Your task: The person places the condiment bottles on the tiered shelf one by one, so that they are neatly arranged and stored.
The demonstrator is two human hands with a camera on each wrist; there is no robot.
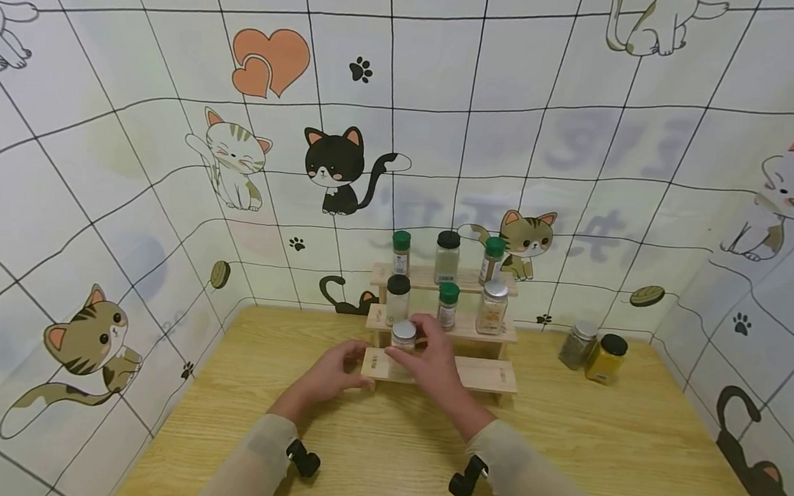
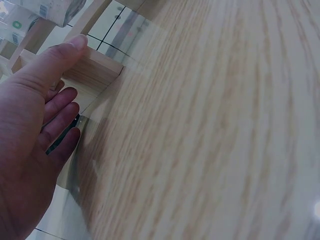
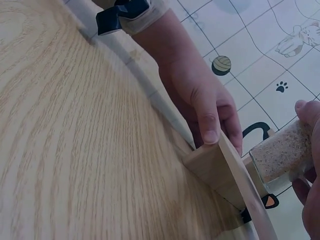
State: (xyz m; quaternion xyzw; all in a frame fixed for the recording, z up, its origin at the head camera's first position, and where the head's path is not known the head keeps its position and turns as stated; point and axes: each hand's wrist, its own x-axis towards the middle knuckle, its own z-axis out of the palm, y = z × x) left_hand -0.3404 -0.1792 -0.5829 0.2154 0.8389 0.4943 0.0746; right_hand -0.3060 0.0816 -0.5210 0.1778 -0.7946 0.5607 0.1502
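A three-step wooden spice rack [image 1: 478, 373] stands on the table against the wall. With its thumb on the end of the lowest step and its fingers behind, my left hand [image 1: 333, 373] grips the rack's left side. My right hand [image 1: 436, 362] holds a silver-lidded spice jar [image 1: 403, 333] between thumb and fingers, upright at the left of the lowest step. Speckled beige seasoning shows through that jar's glass [image 3: 281, 154] in the right wrist view. Whether its base touches the wood is unclear.
The middle step carries a black-lidded jar [image 1: 397, 302], a green-lidded jar [image 1: 447, 307] and a silver-lidded jar [image 1: 493, 308]. Three more jars, one a black-lidded jar [image 1: 447, 259], line the top step. To the right stand a grey-lidded jar [image 1: 577, 347] and a yellow jar [image 1: 606, 360].
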